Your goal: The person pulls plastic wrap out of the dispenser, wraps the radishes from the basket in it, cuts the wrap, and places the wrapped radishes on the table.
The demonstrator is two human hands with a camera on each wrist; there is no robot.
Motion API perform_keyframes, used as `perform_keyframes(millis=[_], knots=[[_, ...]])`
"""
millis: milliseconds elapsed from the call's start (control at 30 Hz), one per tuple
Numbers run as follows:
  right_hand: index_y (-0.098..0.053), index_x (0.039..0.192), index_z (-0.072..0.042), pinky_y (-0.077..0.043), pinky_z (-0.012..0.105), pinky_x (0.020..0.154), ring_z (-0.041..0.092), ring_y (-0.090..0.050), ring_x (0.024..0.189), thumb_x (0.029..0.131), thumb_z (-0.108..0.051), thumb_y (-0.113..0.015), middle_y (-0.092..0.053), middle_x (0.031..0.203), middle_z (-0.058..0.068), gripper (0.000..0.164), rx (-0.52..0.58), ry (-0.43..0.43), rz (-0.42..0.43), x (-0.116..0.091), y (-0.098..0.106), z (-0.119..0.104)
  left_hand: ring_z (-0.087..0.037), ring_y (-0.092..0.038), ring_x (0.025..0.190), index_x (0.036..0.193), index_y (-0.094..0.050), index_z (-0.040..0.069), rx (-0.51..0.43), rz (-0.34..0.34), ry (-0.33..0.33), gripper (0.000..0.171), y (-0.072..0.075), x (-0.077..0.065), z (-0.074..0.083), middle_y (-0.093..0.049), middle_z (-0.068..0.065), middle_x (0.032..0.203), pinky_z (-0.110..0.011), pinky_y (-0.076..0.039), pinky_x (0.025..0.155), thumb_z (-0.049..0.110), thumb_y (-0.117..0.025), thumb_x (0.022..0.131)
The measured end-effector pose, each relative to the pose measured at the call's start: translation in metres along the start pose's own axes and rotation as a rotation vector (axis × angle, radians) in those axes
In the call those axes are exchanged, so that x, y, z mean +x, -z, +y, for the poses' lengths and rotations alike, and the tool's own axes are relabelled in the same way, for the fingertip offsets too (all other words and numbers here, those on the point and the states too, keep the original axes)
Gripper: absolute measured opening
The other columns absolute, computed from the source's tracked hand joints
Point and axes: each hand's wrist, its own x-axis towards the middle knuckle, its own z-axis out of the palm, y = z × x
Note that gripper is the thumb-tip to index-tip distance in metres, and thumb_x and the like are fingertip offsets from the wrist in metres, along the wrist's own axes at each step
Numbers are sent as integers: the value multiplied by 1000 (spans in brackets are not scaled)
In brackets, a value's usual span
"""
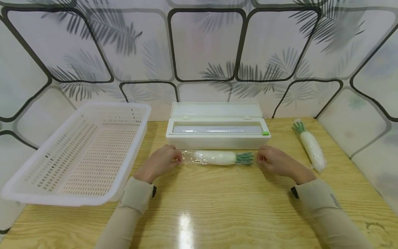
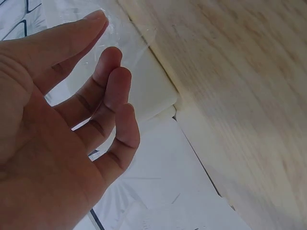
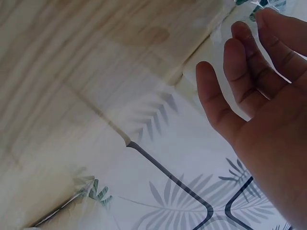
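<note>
A white radish (image 1: pixel 221 157) with cut green tops lies sideways in clear plastic wrap (image 1: pixel 192 157), in front of an opened cling film dispenser (image 1: pixel 217 141). At the wrap's left end, my left hand (image 1: pixel 160 162) pinches the film between thumb and fingertips; the left wrist view shows that hand (image 2: pixel 72 110) with its other fingers bent. My right hand (image 1: pixel 276 162) pinches the film beyond the green tops. In the right wrist view, the thumb and index fingertip of this hand (image 3: pixel 264 91) meet near the film and green stalks (image 3: pixel 259 7).
A white perforated basket (image 1: pixel 130 173) stands at the left. Another wrapped radish (image 1: pixel 312 147) lies at the right of the wooden table (image 1: pixel 217 207). The dispenser's lid (image 1: pixel 216 110) is raised, with a green slider (image 1: pixel 265 133) at its right end. A patterned curtain-like backdrop (image 1: pixel 205 45) surrounds the table.
</note>
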Motion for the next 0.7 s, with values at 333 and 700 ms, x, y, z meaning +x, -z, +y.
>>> perform_keyframes(millis=[333, 700], knots=[[-72, 83, -9, -49, 33, 65, 10, -54, 73, 90, 4, -70, -61, 84, -5, 15, 39, -37, -89, 5, 1, 2, -23, -62, 87, 92, -75, 7, 35, -18, 22, 6, -2, 2, -2, -66, -3, 91, -38, -55, 78, 2, -72, 91], [-70, 99, 0, -54, 40, 69, 16, -62, 78, 90, 3, -72, -69, 90, 1, 10, 57, -40, 66, -6, 20, 0, -23, -65, 83, 95, -75, 3, 62, 80, 43, 5, 10, -1, 1, -69, -8, 92, -37, -56, 76, 5, -73, 92]])
